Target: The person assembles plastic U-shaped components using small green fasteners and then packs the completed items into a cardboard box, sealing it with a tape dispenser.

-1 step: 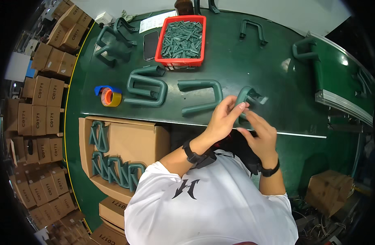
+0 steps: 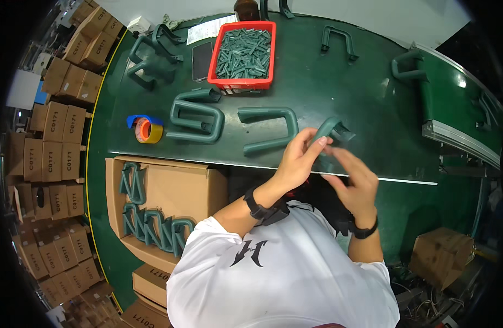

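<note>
The left hand clamps the glossy green, U-shaped tubular handle; better to hold it steady. The right hand (blurred) has fingers apart.

From the person's head over there, a wide fisheye camera is peering steeply down past the white shirt, facing the nearby hands and green table.

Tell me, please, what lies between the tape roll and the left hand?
Head view: green handles grouped near the tape roll, then one U-shaped handle near the left hand.
</note>
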Demonstrator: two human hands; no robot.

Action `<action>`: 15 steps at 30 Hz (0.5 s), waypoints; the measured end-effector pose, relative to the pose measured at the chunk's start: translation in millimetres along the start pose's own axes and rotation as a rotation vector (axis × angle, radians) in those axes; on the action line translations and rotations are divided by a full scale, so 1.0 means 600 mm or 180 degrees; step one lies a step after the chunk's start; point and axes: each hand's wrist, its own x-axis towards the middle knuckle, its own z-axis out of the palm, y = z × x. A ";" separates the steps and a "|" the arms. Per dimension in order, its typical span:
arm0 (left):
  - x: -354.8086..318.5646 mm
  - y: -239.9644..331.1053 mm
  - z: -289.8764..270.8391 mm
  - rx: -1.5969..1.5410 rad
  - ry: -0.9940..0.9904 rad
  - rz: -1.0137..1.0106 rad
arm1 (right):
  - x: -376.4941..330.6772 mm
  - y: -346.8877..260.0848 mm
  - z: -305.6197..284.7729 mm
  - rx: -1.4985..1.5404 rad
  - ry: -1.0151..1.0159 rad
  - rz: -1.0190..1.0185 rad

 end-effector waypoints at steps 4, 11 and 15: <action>-0.019 0.027 -0.029 -0.0002 -0.0197 0.0067 | -0.001 0.001 -0.094 0.0279 -0.0056 0.0818; -0.025 0.038 -0.053 -0.0745 -0.1895 -0.0288 | -0.033 0.050 -0.084 0.1229 -0.1337 0.0406; -0.032 0.023 -0.059 -0.1043 -0.1738 -0.0241 | -0.038 0.049 -0.067 0.1712 -0.0767 0.0778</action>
